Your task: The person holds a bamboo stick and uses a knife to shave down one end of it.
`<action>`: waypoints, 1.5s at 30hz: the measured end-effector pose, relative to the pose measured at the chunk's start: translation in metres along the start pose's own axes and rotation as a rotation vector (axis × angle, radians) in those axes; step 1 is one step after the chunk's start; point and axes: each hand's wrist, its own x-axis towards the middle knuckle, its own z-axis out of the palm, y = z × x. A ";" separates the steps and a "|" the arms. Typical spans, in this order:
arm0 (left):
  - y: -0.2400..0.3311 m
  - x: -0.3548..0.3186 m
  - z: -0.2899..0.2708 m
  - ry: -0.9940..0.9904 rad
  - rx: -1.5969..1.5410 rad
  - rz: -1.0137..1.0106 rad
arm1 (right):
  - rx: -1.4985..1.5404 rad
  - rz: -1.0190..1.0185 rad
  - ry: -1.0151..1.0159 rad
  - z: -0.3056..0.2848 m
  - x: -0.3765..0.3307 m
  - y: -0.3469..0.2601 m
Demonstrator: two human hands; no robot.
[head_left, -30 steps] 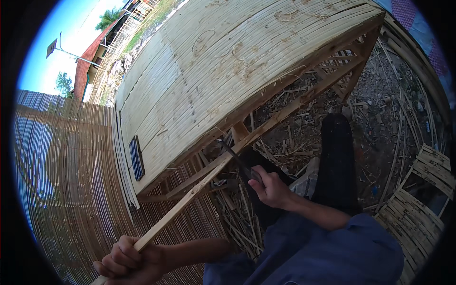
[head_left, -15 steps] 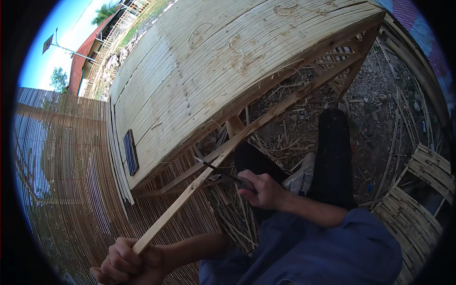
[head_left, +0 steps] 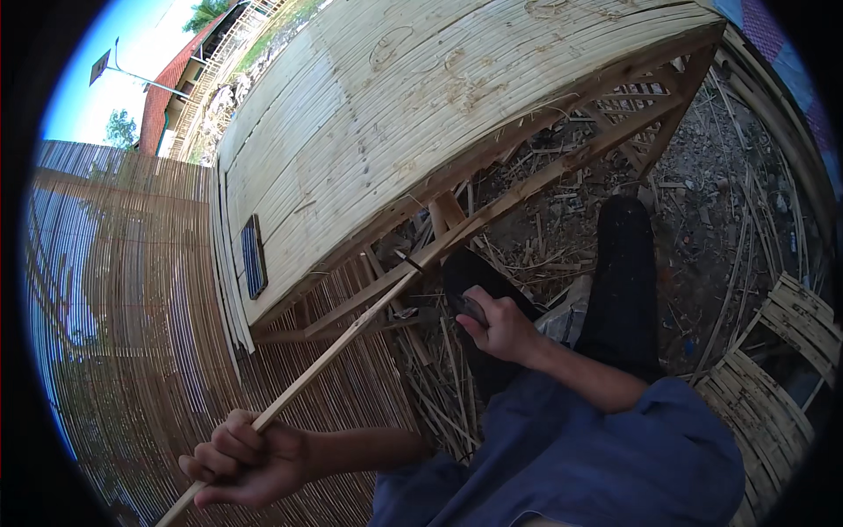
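Gripping the knife in a closed right hand, the blade may slip along the bamboo strip toward the clenched left hand.

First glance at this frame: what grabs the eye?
The big pale bamboo panel fills the upper middle, resting on a wooden frame. Below it, a long thin bamboo strip runs diagonally: the left hand grips its near end at lower left, while the right hand at centre holds a dark knife near it.
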 end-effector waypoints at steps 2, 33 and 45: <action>-0.002 -0.001 -0.012 0.024 0.026 0.013 | -0.003 0.050 -0.016 -0.006 -0.002 -0.002; -0.005 0.012 -0.001 0.150 0.277 0.036 | -0.119 -0.049 -0.176 -0.006 0.008 -0.040; -0.009 0.036 -0.005 -0.025 0.107 -0.066 | -0.064 -0.080 -0.139 -0.004 0.008 -0.046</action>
